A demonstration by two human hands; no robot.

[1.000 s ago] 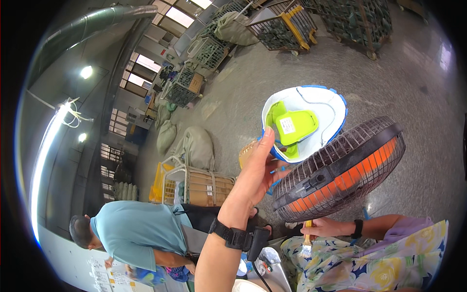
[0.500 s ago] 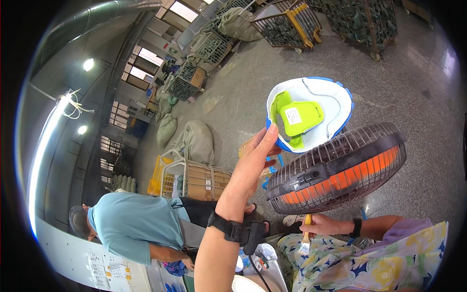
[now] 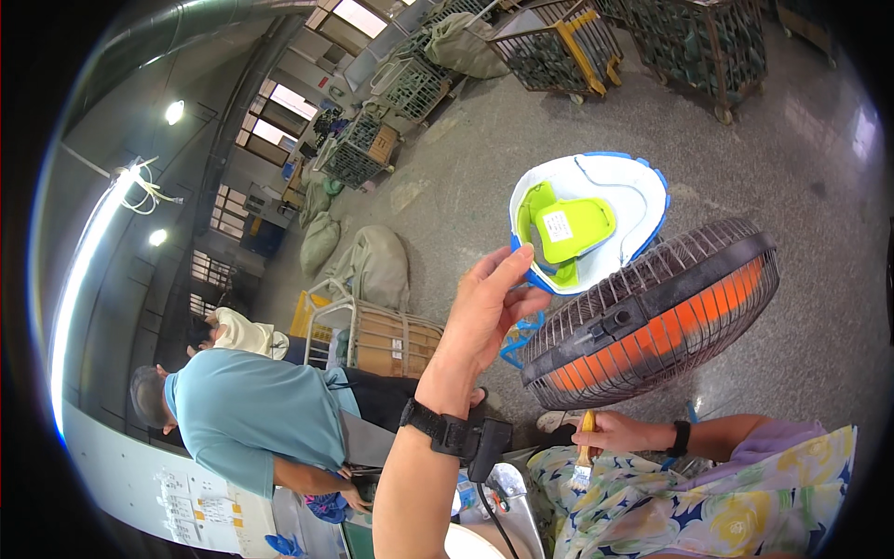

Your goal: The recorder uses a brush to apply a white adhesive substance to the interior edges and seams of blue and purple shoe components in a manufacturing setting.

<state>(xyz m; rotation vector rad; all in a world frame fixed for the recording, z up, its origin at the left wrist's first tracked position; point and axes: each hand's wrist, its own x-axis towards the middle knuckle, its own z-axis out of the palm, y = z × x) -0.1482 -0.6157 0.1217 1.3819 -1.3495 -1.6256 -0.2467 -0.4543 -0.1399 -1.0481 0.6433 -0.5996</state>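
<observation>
My left hand pinches the edge of a shoe upper between thumb and fingers, holding it up in front of the fan. The upper is blue outside and white inside, with a lime-green tongue bearing a small white label. Lower right, my right hand is closed round the yellow handle of a flat paintbrush. Its pale bristles point down over a floral apron. A black wire-caged fan with orange blades stands between the two hands.
At left, a person in a teal shirt bends over a worktable; another in a cream top is behind. A cart with cardboard and sacks stand beyond. Wire cage carts line the far floor. Near my left forearm sits a metal tray.
A person in a cream top has come into sight behind the teal-shirted person, who has shifted slightly. My left-hand fingers have shifted a little on the upper's edge. The brush stays nearly still.
</observation>
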